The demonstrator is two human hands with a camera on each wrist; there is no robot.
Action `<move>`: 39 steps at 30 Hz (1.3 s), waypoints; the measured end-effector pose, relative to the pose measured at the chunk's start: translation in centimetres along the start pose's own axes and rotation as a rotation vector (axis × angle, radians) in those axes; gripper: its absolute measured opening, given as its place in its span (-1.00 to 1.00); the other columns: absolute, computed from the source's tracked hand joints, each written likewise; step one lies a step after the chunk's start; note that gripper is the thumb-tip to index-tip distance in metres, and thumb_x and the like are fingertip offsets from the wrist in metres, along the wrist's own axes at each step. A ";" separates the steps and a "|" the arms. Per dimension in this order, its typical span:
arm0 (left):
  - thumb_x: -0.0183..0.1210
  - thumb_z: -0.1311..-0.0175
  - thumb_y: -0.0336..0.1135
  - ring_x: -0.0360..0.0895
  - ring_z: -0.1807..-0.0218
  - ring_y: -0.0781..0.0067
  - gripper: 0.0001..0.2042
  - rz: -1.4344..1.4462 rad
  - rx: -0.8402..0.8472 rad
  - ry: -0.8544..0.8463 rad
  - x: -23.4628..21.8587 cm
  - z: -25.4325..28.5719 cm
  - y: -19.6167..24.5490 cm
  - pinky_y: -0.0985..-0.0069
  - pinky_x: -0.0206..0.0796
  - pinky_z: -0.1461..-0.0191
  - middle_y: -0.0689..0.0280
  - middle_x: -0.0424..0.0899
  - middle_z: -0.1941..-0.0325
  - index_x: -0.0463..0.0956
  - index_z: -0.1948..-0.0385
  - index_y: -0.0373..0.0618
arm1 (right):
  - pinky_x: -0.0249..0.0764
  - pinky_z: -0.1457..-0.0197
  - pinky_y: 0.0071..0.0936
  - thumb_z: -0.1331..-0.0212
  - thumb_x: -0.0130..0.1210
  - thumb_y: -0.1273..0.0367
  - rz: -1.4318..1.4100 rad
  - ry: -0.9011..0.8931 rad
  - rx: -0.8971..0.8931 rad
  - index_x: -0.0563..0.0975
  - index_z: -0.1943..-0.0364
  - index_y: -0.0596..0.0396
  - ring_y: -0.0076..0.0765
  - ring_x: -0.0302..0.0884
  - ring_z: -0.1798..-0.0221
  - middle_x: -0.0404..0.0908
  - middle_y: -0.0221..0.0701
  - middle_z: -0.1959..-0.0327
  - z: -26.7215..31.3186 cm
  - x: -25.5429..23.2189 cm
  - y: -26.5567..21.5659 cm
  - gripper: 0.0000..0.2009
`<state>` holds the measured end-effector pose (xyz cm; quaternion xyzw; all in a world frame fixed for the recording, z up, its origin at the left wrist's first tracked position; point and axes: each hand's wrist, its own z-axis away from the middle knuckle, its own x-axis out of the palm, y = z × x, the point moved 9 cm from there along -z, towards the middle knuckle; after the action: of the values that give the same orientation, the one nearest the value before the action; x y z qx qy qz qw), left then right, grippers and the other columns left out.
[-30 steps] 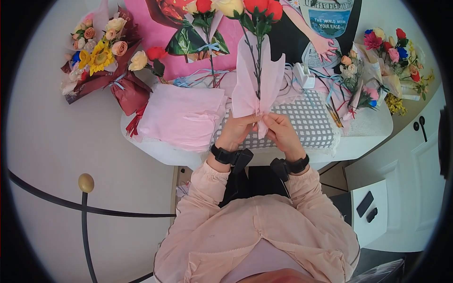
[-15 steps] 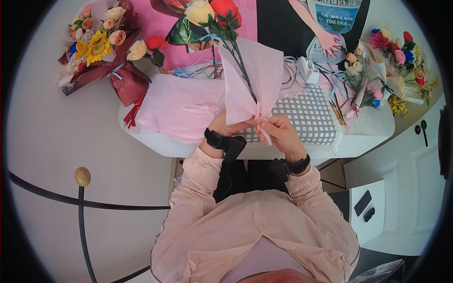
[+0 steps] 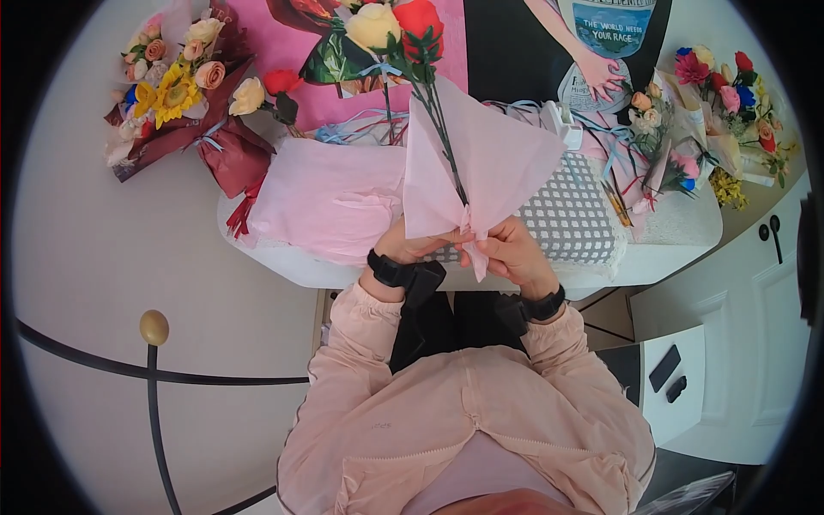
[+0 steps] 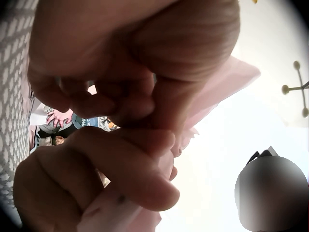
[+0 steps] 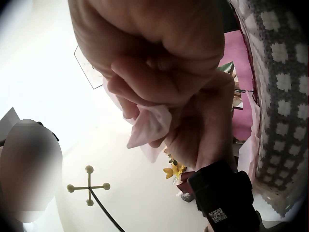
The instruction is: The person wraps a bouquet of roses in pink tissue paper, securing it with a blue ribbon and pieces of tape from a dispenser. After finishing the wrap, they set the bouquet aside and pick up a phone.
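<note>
In the head view, pink wrapping paper (image 3: 481, 163) stands flared around the long green stems of a cream rose (image 3: 372, 28) and a red rose (image 3: 418, 30). The paper is bunched at its lower end, where both hands meet. My left hand (image 3: 410, 244) grips the gathered neck from the left, its fingers partly hidden behind the paper. From the other side my right hand (image 3: 517, 251) pinches the bunched paper between thumb and fingers. A twisted paper tail (image 5: 150, 124) pokes out below the fingers in the right wrist view.
Folded pink paper (image 3: 322, 202) lies left on the white table, beside a grey-and-white patterned cloth (image 3: 575, 206). Wrapped bouquets with a sunflower (image 3: 178, 90) stand left; more flowers (image 3: 730, 99) are at right. Ribbons (image 3: 360, 127) and a white tape dispenser (image 3: 561, 127) lie behind.
The roses have tilted left and come lower and nearer. The paper, narrow and upright before, now fans out to the right. Both hands have stayed at the gathered neck.
</note>
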<state>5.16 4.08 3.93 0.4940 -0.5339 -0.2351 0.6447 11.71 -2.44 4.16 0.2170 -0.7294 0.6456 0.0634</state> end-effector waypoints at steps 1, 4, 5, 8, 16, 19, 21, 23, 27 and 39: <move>0.37 -0.07 -0.44 0.53 0.51 0.47 -0.84 0.005 0.003 -0.016 0.5 0.2 0.2 0.52 0.34 0.45 0.31 0.63 0.43 0.60 0.34 -0.24 | 0.10 0.67 -0.77 -0.30 0.08 0.36 0.019 0.004 -0.001 0.61 0.18 0.25 -0.78 0.22 0.69 0.69 -0.29 0.38 0.1 0.1 -0.2 -0.79; 0.35 -0.10 -0.44 0.54 0.47 0.45 -0.86 -0.216 -0.040 0.156 -1.8 0.4 -0.1 0.53 0.34 0.42 0.29 0.63 0.42 0.60 0.35 -0.24 | 0.10 0.67 -0.76 -0.29 0.11 0.36 0.157 0.097 0.002 0.62 0.22 0.23 -0.78 0.23 0.68 0.68 -0.34 0.41 0.1 0.1 -1.2 -0.81; 0.34 -0.11 -0.44 0.54 0.45 0.44 -0.86 -0.180 -0.015 0.123 -1.4 0.3 0.0 0.53 0.34 0.40 0.29 0.64 0.41 0.60 0.34 -0.24 | 0.10 0.67 -0.75 -0.28 0.11 0.36 0.218 0.141 0.003 0.62 0.24 0.23 -0.78 0.23 0.68 0.68 -0.35 0.41 0.0 -0.1 -1.4 -0.81; 0.33 -0.13 -0.45 0.55 0.37 0.44 -0.85 -0.082 0.035 0.059 -0.3 -0.2 0.8 0.53 0.35 0.33 0.28 0.64 0.37 0.59 0.30 -0.24 | 0.10 0.66 -0.74 -0.28 0.13 0.35 0.204 0.142 -0.014 0.62 0.27 0.22 -0.79 0.23 0.68 0.67 -0.41 0.44 -0.1 -0.3 -1.3 -0.82; 0.26 -0.22 -0.42 0.58 0.15 0.42 -0.75 -0.084 0.140 0.145 -1.7 -0.6 0.6 0.47 0.40 0.08 0.29 0.64 0.17 0.53 0.09 -0.26 | 0.03 0.62 -0.71 -0.29 0.13 0.33 0.335 0.358 -0.122 0.61 0.43 0.17 -0.80 0.17 0.64 0.47 -0.59 0.66 0.1 -1.4 -1.6 -0.79; 0.29 -0.17 -0.44 0.54 0.27 0.50 -0.74 -0.160 0.234 0.289 0.0 0.5 2.5 0.55 0.35 0.24 0.29 0.65 0.19 0.54 0.12 -0.28 | 0.01 0.60 -0.65 -0.28 0.14 0.33 0.443 0.454 -0.175 0.57 0.52 0.18 -0.78 0.13 0.64 0.35 -0.67 0.71 0.3 -2.0 -1.8 -0.74; 0.26 -0.20 -0.41 0.53 0.28 0.53 -0.77 -0.352 0.257 0.373 -0.7 0.7 1.8 0.55 0.34 0.26 0.29 0.65 0.17 0.56 0.15 -0.28 | 0.02 0.58 -0.61 -0.26 0.14 0.35 0.514 0.520 -0.212 0.54 0.56 0.20 -0.74 0.12 0.63 0.32 -0.65 0.72 0.3 -2.1 -2.1 -0.74; 0.18 -0.23 -0.42 0.54 0.22 0.38 -0.85 -0.639 0.201 0.429 -1.2 1.3 1.2 0.43 0.33 0.19 0.20 0.65 0.23 0.60 0.25 -0.29 | 0.05 0.57 -0.56 -0.23 0.15 0.39 0.584 0.583 -0.255 0.51 0.57 0.23 -0.69 0.12 0.64 0.32 -0.59 0.74 0.5 -2.0 -2.4 -0.75; 0.10 -0.22 -0.47 0.37 0.01 -0.05 -0.87 -1.009 0.637 0.581 3.3 3.4 4.1 0.24 0.22 -0.06 -0.01 0.52 0.31 0.59 0.32 -0.32 | 0.15 0.54 -0.53 -0.18 0.14 0.46 0.822 0.621 -0.436 0.53 0.44 0.32 -0.65 0.24 0.58 0.39 -0.49 0.68 0.6 -1.7 -3.0 -0.84; 0.20 -0.29 -0.35 0.41 0.30 0.72 -0.84 -0.499 0.398 0.451 -0.3 1.9 1.1 0.66 0.24 0.25 0.45 0.60 0.30 0.60 0.24 -0.25 | 0.28 0.46 -0.53 -0.23 0.12 0.43 0.803 0.394 -0.423 0.60 0.28 0.26 -0.52 0.40 0.54 0.54 -0.36 0.56 0.0 -1.2 -4.0 -0.86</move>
<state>3.12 4.01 4.66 0.7634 -0.2773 -0.1618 0.5605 14.39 -2.48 7.35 -0.2247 -0.8448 0.4855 -0.0110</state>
